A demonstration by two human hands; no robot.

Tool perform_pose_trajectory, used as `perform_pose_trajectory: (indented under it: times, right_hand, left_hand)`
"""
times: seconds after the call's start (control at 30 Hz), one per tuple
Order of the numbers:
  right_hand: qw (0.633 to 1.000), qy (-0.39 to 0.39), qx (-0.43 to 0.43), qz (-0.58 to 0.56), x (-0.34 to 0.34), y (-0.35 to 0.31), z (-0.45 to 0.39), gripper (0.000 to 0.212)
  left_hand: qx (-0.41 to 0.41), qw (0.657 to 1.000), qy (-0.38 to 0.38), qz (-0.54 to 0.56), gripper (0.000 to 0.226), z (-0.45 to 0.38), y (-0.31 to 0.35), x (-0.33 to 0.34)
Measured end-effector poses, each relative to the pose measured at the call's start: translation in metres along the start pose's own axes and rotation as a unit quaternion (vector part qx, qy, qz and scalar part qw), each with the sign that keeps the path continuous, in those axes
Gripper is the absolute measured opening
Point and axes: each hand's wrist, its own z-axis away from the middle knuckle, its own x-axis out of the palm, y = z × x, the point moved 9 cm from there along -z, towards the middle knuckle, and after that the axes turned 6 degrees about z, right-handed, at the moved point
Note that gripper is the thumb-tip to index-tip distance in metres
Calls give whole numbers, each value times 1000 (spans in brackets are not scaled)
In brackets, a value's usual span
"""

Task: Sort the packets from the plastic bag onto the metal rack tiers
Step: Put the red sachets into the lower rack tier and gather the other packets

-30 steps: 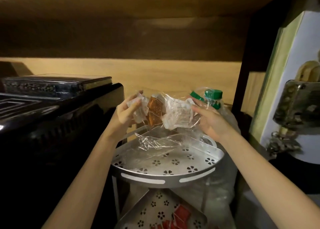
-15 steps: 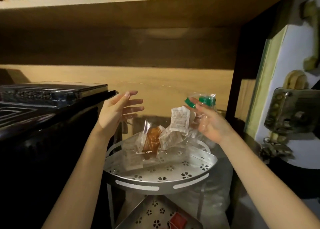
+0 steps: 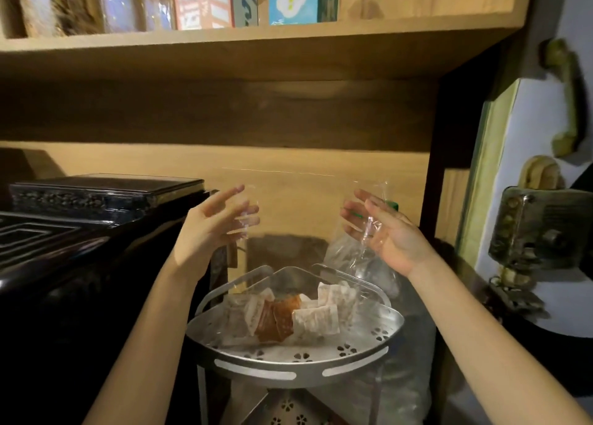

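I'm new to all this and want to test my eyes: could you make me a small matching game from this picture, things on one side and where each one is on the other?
Things:
1. packets
2. clear plastic bag
3. colourful boxes

Places:
A. on the wooden shelf above
B. stretched between the left hand and right hand
C. lying on the top tier of the metal rack

Pairs: 1-C, 2-B, 3-A
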Motion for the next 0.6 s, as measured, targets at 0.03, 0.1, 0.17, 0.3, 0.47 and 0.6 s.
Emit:
perform_pose_trajectory:
  times: [0.03, 0.1, 0.17, 0.3, 0.47, 0.6]
  right_hand:
    - [1000, 7, 2, -6, -2, 2, 0, 21]
    - [1000, 24, 3, -9, -7, 4, -1, 21]
    - [999, 48, 2, -9, -13, 2, -1, 20]
    - [998, 48, -19, 30, -22, -4, 5, 21]
    - [985, 9, 61, 159, -36, 24, 29, 75]
    - [943, -34, 148, 298, -33, 47, 47, 45]
  left_hand:
    - [-16, 1000, 5, -2, 46, 2, -7, -2]
    - [-74, 996, -3, -43, 53, 7, -27, -6]
    - [-136, 984, -46, -104, 55, 16, -43, -6]
    - [-146, 980, -52, -124, 15, 25, -50, -7]
    - [-68, 993, 32, -91, 12, 23, -45, -12]
    - [-51, 994, 64, -71, 10, 24, -49, -11]
